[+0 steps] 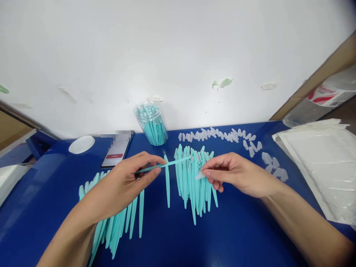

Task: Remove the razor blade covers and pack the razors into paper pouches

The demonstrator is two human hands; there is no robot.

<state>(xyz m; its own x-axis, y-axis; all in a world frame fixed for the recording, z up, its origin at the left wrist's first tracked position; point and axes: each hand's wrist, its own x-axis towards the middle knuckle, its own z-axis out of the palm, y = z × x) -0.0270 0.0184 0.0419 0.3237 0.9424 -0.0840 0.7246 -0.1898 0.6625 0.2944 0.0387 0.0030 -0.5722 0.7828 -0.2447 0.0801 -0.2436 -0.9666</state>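
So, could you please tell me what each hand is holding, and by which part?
The left hand pinches a turquoise stick around its middle, its right end free; the right hand grips a small translucent piece by its right end.

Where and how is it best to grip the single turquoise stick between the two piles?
Probably pinch the lone stick by its near half, across its narrow width, coming from the near side. It is long and slim, its near end uncovered, while the held stick crosses its far part in this view.
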